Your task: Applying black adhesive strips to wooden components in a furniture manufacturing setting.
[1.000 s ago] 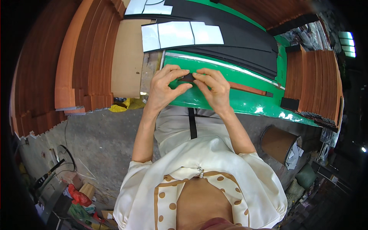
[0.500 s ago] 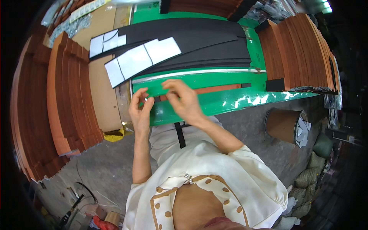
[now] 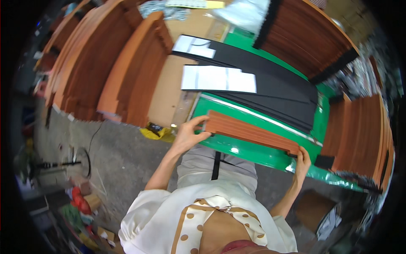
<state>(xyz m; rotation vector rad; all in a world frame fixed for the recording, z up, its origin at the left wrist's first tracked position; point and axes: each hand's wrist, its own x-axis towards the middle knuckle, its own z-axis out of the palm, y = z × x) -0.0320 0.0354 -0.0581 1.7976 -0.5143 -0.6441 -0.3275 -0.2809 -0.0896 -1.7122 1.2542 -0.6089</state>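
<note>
Between my two hands lies a reddish-brown, wood-look grooved strip (image 3: 253, 132), slanting down toward the right over the green tabletop (image 3: 228, 143). Its left end is pinched between the thumb and fingers of my left hand (image 3: 188, 136). My right hand (image 3: 303, 161) grips the other end, fingers on its tip and the thumb hidden. Small dark pieces show under both ends of the strip. Just beyond it are long flat black sheets (image 3: 279, 86), stacked and slightly fanned. Two white pieces with dark edges, one nearer (image 3: 218, 79) and one farther (image 3: 192, 45), lie on their left ends.
Stacks of brown wood-look strips stand at left (image 3: 135, 72), at right (image 3: 357, 135) and at the back (image 3: 308, 38). Plastic bags (image 3: 245, 15) lie at the far edge. A brown bin (image 3: 315, 207) with white scraps stands on the floor at lower right.
Half a second ago both hands were near each other above the table, off the strip. Now they are apart, holding its two ends. The view has turned and shifted.
</note>
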